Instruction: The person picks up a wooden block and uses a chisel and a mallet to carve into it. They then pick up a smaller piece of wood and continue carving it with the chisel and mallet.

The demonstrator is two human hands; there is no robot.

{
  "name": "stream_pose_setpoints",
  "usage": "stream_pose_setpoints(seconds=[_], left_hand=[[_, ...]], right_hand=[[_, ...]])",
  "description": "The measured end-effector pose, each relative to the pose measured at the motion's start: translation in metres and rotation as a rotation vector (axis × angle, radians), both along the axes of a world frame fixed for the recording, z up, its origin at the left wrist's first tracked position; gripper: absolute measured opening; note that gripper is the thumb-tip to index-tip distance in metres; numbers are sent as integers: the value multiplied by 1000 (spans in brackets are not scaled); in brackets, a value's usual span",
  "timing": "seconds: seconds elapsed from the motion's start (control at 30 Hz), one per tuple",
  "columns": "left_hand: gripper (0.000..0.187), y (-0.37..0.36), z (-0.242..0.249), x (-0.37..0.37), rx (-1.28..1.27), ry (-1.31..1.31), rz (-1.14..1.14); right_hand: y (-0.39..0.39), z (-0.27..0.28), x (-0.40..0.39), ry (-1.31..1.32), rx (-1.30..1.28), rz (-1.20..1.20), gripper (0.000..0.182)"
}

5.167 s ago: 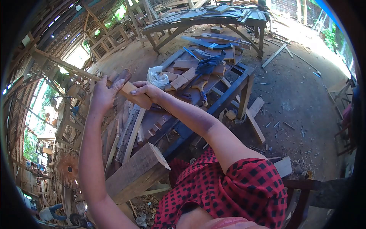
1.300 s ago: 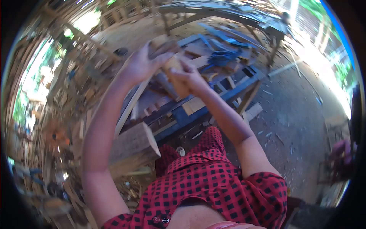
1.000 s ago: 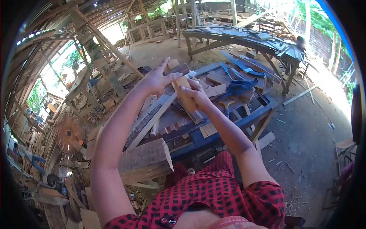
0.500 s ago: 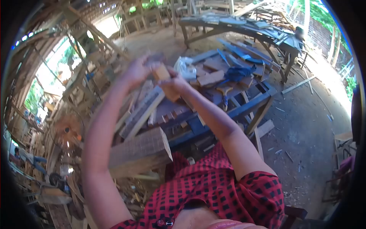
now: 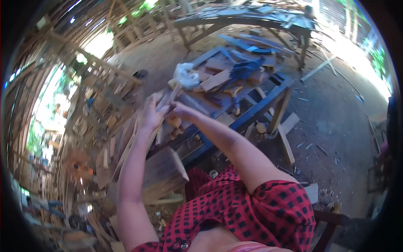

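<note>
Both my hands are raised together over the near-left part of a low work table [image 5: 256,111]. My left hand [image 5: 152,112] is closed around a narrow piece of wood [image 5: 171,95] that points up and away. Fingers of my right hand [image 5: 183,112] grip the same piece from the other side, at its lower part; motion blur hides the detail there. Below my right hand, small wood blocks [image 5: 175,122] show. A white plastic bag [image 5: 187,76] lies just beyond my hands, next to wood offcuts [image 5: 216,80] and a crumpled blue cloth [image 5: 247,69].
Close to my body lies a thick squared timber [image 5: 161,174]. A brush-like tool [image 5: 236,103] rests on the low table's right side. Farther back stands a long table [image 5: 201,20] covered with flat pieces. Loose boards [image 5: 286,143] and scraps litter the floor; wood piles fill the left side.
My hands have come down and nearer to me, still together. The wood block seen in my right hand has given way to a narrow piece between both hands. The view has shifted.
</note>
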State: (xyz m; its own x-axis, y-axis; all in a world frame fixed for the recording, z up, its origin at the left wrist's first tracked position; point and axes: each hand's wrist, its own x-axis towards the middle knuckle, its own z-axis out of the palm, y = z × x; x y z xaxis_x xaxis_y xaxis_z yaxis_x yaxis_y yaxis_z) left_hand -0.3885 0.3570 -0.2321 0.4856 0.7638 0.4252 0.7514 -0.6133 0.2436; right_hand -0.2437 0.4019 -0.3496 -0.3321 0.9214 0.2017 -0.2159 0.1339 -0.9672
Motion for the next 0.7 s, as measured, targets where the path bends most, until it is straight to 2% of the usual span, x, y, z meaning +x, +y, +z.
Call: stream_pose_setpoints(seconds=[0.07,0.13,0.23,0.3,0.33,0.37,0.4,0.43,0.47,0.53,0.6,0.67,0.7], left_hand=[[62,-13,16,8,-64,81,117],[66,-34,42,19,-303,147,256],[70,-3,7,0,-199,49,233],[72,-2,7,-3,-226,23,231],[73,-1,6,-4,-256,9,222],[73,3,1,-6,-256,7,206],[72,7,-8,-10,-154,-33,159],[71,14,-16,-12,-49,-74,108],[71,21,-24,-15,-50,-77,80],[68,32,-36,-20,14,-134,10],[65,15,-13,-6,-108,-71,25],[64,-19,17,16,-331,-16,186],[63,0,-6,7,-291,-119,123]], right_hand=[[0,4,3,-7,-40,61,54],[2,10,6,-146,-45,42,59],[-17,33,20,-94,104,76,67],[-26,49,38,-131,264,-85,69],[-31,59,42,-135,262,-92,69],[-37,74,46,-270,497,-276,71],[-44,88,52,-410,730,-465,73],[-67,112,51,-464,783,-513,69],[-75,115,49,-478,779,-538,69],[-88,117,43,-657,975,-606,69],[-94,107,39,-782,1010,-593,73],[-96,95,37,-905,937,-533,80],[-93,88,36,-971,923,-482,83]])
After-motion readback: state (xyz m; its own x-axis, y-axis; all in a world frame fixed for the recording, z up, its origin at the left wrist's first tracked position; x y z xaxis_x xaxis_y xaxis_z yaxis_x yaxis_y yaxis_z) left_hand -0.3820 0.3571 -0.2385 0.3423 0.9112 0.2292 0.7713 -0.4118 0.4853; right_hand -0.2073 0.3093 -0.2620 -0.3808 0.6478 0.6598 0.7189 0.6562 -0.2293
